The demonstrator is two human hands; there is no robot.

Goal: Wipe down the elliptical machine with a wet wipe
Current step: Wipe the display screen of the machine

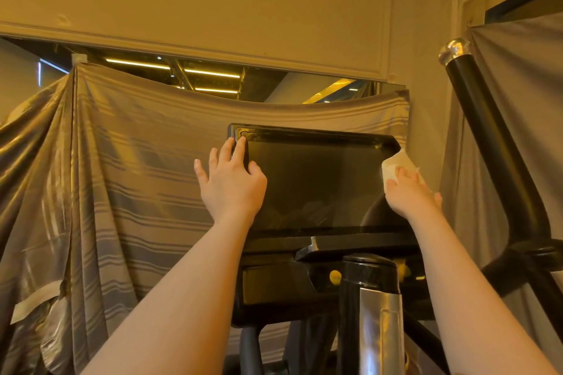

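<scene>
Up close, left hand (232,180) rests straight fingers on the elliptical's dark screen (313,183), upper-left corner; right hand (409,192) pinches a wet wipe (396,163) against its right edge, fingers mostly hidden

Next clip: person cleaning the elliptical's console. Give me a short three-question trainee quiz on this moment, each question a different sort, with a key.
1. True or false: the left hand holds the wet wipe.
2. Which edge of the console screen is the wipe against? A) left B) right C) bottom
3. Fill in: the left hand's fingers touch the screen frame's upper ____ corner.

Key
1. False: the right hand holds the wipe; the left hand steadies the screen with straight fingers.
2. B: right edge, near the top corner.
3. Left.
</scene>
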